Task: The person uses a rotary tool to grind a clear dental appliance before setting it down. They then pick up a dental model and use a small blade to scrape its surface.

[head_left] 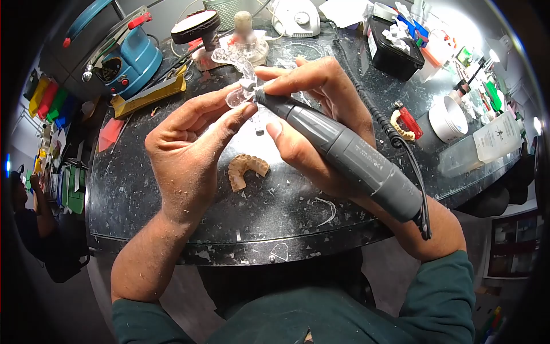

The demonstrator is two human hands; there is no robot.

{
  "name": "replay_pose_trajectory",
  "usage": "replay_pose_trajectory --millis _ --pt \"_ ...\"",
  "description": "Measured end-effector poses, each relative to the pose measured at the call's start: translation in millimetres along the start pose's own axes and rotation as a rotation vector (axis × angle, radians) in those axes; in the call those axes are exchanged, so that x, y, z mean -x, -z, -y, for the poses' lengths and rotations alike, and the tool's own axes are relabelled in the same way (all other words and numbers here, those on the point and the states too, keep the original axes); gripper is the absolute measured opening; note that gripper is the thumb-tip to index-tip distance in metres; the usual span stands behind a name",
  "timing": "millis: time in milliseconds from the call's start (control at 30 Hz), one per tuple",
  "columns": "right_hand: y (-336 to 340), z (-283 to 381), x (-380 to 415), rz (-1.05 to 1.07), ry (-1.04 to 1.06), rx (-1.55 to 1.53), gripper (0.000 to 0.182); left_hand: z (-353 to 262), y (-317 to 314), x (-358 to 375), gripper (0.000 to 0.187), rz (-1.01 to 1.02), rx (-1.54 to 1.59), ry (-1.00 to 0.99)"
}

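Note:
Between the thumb and fingertips of my left hand (189, 137) is a small clear plastic dental aligner (235, 99). My right hand (329, 86) is wrapped round a grey rotary handpiece (350, 152), its coiled cord (375, 106) running up and back over the table. The handpiece's working end, with a small grey tip (248, 84), is right at the aligner's edge, and the two hands nearly meet there. Below them on the black table lies a tan dental arch model (246, 169). Fine pale dust covers my left hand.
A blue machine (130, 63) stands at the back left, beside a yellow tray (150, 94). A black bin (395, 49), a white tub (448, 119) and a clear bottle (497, 137) stand to the right. Plastic trimmings (327, 212) lie near the front edge (275, 258). Another person (43, 212) sits far left.

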State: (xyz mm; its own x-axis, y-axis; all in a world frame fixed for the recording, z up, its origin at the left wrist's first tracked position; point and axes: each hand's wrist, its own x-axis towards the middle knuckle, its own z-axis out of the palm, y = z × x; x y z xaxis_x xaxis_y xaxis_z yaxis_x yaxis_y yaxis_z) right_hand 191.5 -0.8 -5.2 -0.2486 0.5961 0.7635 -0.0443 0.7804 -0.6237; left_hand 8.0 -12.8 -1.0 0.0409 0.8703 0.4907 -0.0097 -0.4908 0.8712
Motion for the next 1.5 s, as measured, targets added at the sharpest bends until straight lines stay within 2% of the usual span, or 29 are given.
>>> replay_pose_trajectory --millis 33,133,167,267,333,467,600,667,833,1000,1133,1267,1333,1367,1433,1500 --pt "5.3 1.1 -0.6 0.063 0.035 0.128 0.033 -0.4 -0.8 -0.5 0.025 0.007 -0.004 -0.011" --pt "9.1 9.2 -4.8 0.114 0.048 0.214 0.033 -1.2 -2.1 -1.7 0.026 -0.008 0.035 0.010" --pt "5.0 4.0 -2.3 0.035 0.006 0.068 0.032 -1.3 -1.7 -1.4 0.026 -0.008 0.034 0.011" --pt "5.3 1.5 -2.0 0.062 0.021 0.074 0.032 -1.0 -1.6 -1.7 0.027 0.006 0.009 0.022" --pt "8.0 5.2 -3.9 0.113 0.058 0.189 0.032 -0.7 -0.7 -2.1 0.027 0.008 0.003 0.017" --pt "4.7 5.7 -1.7 0.020 -0.031 0.053 0.031 2.0 -1.2 -1.1 0.028 0.010 0.011 0.018" --pt "8.0 8.0 -4.0 0.176 0.089 0.278 0.027 -0.5 -0.8 -1.7 0.029 -0.014 0.036 0.038" --pt "4.9 4.0 -2.0 0.060 0.042 0.187 0.026 -1.5 -1.0 -1.6 0.030 -0.008 0.030 0.031" --pt "7.2 5.5 -3.5 0.096 0.042 0.149 0.031 -1.6 0.3 -2.4 0.030 -0.027 -0.018 -0.005" --pt "4.5 0.8 0.0 0.046 -0.032 0.017 0.034 -1.5 -0.7 -3.4 0.029 -0.040 0.006 -0.018" --pt "11.5 2.5 -4.2 0.075 0.020 0.061 0.034 -3.1 -1.9 -3.1 0.028 -0.041 -0.003 0.006" --pt "9.0 -3.3 -2.0 0.045 -0.051 0.109 0.033 0.3 -1.0 -3.4 0.027 -0.022 -0.015 -0.012" --pt "8.0 -11.2 -2.6 0.001 0.043 0.138 0.034 -1.6 -0.9 -2.8 0.027 -0.019 -0.026 0.011" --pt "6.7 -7.8 -2.4 0.001 0.043 0.138 0.034 -1.6 -0.8 -2.8 0.027 -0.020 -0.027 0.011" --pt "4.4 2.4 -1.5 -0.069 -0.091 0.093 0.032 -1.3 -1.1 -2.7 0.027 -0.013 -0.048 -0.012" --pt "6.5 -6.8 -1.8 -0.040 -0.032 0.112 0.032 -0.7 -1.4 -2.5 0.027 -0.014 -0.033 -0.016"
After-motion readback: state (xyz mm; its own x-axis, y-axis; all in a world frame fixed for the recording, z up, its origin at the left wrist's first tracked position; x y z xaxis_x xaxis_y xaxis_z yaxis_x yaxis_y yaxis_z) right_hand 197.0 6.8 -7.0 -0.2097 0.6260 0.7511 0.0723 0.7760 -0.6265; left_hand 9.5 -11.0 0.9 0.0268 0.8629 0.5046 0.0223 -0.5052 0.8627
